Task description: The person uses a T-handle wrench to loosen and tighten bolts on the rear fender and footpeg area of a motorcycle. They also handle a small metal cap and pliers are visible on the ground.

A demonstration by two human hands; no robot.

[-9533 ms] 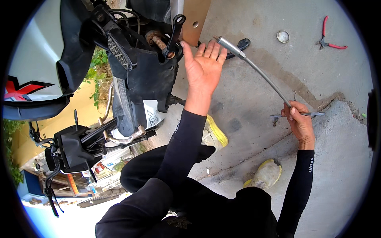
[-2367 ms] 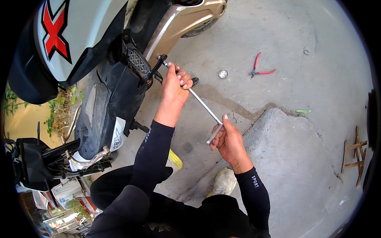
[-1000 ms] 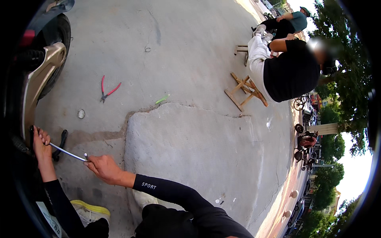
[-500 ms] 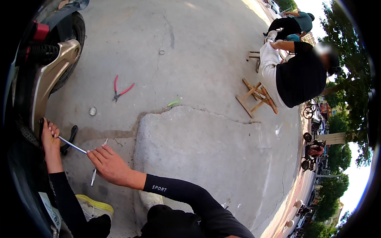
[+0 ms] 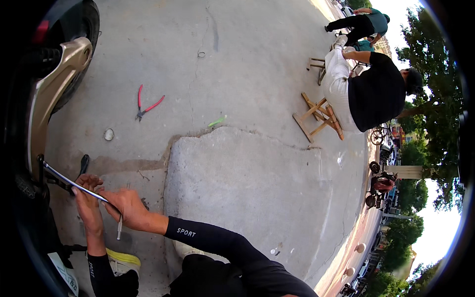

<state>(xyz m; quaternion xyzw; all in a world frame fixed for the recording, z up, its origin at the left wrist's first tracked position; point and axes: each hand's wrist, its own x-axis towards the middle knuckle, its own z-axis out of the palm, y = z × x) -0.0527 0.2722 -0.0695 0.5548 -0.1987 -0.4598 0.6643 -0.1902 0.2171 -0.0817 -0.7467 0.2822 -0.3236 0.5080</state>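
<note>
Wrench (image 5: 60,174) with a T-shaped handle slants from the motorbike (image 5: 45,99) at left to the person's right hand (image 5: 129,207), its fingers wrapped around the handle, one end jutting out on the near side. The left hand (image 5: 89,208) rests against the shaft; whether its fingers close on it cannot be told. Red-handled pliers (image 5: 140,113) lie farther off on grey concrete (image 5: 257,173); at far right sits a person in a black top (image 5: 376,91).

Bike (image 5: 49,89) L; pliers (image 5: 140,114) on grnd (image 5: 267,69), R of bike; stool (image 5: 335,123) farther R.
</note>
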